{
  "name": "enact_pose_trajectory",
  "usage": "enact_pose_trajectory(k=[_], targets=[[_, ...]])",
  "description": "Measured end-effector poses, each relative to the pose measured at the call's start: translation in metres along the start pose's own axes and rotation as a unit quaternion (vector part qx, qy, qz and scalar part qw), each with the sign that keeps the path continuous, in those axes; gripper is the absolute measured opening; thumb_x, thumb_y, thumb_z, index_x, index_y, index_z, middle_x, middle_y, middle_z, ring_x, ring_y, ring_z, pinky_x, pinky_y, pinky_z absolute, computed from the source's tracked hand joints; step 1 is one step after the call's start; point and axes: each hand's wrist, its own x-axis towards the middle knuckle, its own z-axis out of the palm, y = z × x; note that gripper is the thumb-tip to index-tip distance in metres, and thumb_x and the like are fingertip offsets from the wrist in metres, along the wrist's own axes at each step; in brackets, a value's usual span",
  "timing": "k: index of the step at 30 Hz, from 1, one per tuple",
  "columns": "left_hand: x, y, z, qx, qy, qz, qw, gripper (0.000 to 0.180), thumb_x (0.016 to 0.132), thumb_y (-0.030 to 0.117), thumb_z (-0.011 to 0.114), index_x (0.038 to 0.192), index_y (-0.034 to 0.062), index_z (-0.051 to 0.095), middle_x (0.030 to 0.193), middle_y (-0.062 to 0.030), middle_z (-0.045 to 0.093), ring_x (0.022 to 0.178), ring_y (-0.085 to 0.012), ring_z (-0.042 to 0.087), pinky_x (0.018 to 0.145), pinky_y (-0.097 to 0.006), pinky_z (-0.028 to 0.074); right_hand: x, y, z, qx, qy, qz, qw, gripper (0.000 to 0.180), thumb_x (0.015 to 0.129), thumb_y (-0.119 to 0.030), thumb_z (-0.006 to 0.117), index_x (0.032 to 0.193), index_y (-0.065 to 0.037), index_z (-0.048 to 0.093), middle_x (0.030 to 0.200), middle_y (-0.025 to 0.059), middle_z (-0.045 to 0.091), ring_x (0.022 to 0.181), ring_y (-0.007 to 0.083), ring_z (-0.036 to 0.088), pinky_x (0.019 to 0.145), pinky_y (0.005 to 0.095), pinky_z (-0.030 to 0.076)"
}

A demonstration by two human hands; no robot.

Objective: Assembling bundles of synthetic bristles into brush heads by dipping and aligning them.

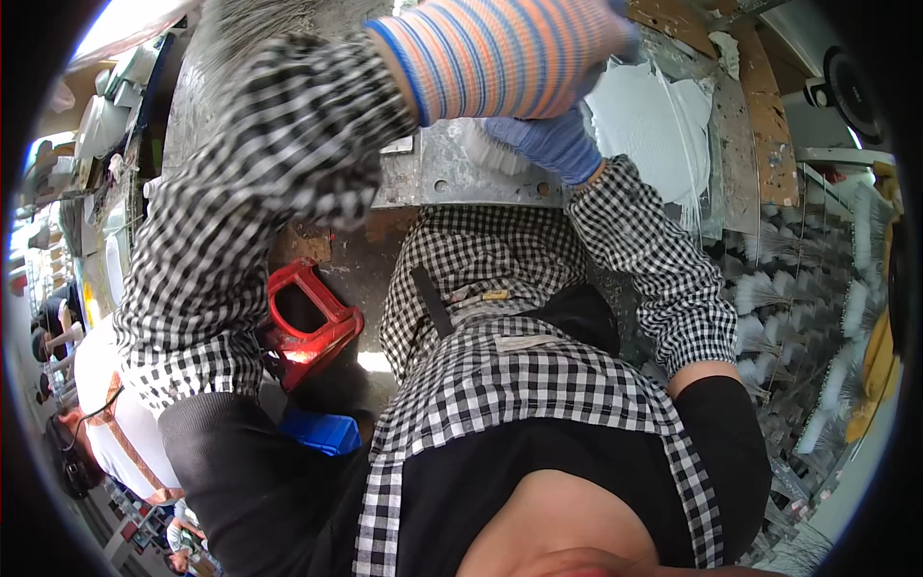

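My left hand (pixel 510 60), in a striped orange and blue glove, reaches across at the top of the head view. Its fingers are blurred and mostly turned out of sight. Below it, my right hand (pixel 555 144) wears a blue glove, its fingers closed around a tuft of pale bristles (pixel 493 152) that fans out over the metal worktop (pixel 461 185). What the tuft is fixed to is hidden by the hands. Just right of both hands lies a thick layer of white paste (pixel 649 130) with a smeared, ragged edge.
Long grey bristles (pixel 236 43) lie on the worktop at far left. A red plastic stool (pixel 322 332) and a blue box (pixel 322 433) stand low on the left. Bristle bundles (pixel 784 288) fill a rack at right, below a round black fan-like object (pixel 854 94). Another person (pixel 125 423) is at left.
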Motion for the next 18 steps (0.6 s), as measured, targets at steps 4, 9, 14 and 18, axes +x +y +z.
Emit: enact_pose_trajectory(k=[4,9,14,18], targets=[[-0.009,0.021,0.021,0.076,-0.138,-0.1,0.982,0.03,0.082,0.015,0.07,0.112,0.0088,0.068,0.095,-0.0094,0.069,0.089,-0.0267,0.07,0.078,-0.038,0.057,0.003,0.044,0.03,-0.079,0.042,-0.105,0.99,0.068,0.093,-0.045,0.065,0.146,-0.009,0.041,0.146,0.0145,0.046,0.13,0.0284,0.047,0.11,0.0407,0.042],[-0.017,0.01,0.027,0.013,-0.007,-0.061,0.998,0.025,0.082,0.017,0.066,0.106,0.0093,0.07,0.093,-0.0109,0.068,0.082,-0.0309,0.067,0.073,-0.041,0.055,0.017,0.067,0.052,-0.045,0.153,-0.153,0.975,0.062,0.088,-0.04,0.067,0.137,-0.008,0.044,0.133,0.0106,0.052,0.119,0.0221,0.053,0.1,0.0354,0.047],[0.005,0.043,-0.017,0.01,0.014,-0.069,0.997,0.022,0.083,0.014,0.066,0.105,0.01,0.07,0.093,-0.01,0.068,0.084,-0.0307,0.066,0.074,-0.043,0.053,0.007,0.01,0.016,0.114,0.091,-0.151,0.978,0.038,0.078,-0.021,0.08,0.108,-0.004,0.064,0.096,0.0076,0.071,0.089,0.0186,0.07,0.076,0.0346,0.058],[-0.017,0.034,0.024,0.033,-0.056,-0.076,0.995,0.021,0.082,0.01,0.065,0.102,0.0095,0.07,0.095,-0.0098,0.069,0.087,-0.031,0.067,0.077,-0.042,0.054,-0.001,0.036,0.053,0.02,0.23,-0.157,0.96,0.038,0.08,-0.014,0.077,0.114,-0.004,0.061,0.105,0.0041,0.068,0.094,0.0163,0.065,0.087,0.0321,0.054]])
